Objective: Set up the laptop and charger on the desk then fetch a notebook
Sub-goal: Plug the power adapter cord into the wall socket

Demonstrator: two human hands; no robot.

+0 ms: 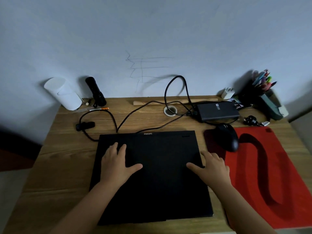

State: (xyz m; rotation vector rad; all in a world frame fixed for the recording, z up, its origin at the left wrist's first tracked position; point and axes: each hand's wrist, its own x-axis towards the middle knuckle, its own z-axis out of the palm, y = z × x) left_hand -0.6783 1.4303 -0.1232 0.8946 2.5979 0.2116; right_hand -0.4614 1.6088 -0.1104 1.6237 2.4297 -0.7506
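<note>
A closed black laptop (157, 183) lies flat in the middle of the wooden desk (64, 166), its logo at the far edge. My left hand (117, 163) rests palm down on the lid's left part, fingers spread. My right hand (213, 167) lies flat over the lid's right edge, fingers apart. The dark charger brick (217, 110) sits at the back right, and its black cable (175, 92) loops up against the wall and runs across the desk toward the laptop's back edge. No notebook is in view.
A black mouse (228, 137) sits on a red mat (273, 174) to the right. At the back stand a white paper roll (63, 93), a black flashlight (96, 92), a pen holder (263, 86), a white plug adapter (227, 92) and a cable grommet (170, 110). The wall is close behind.
</note>
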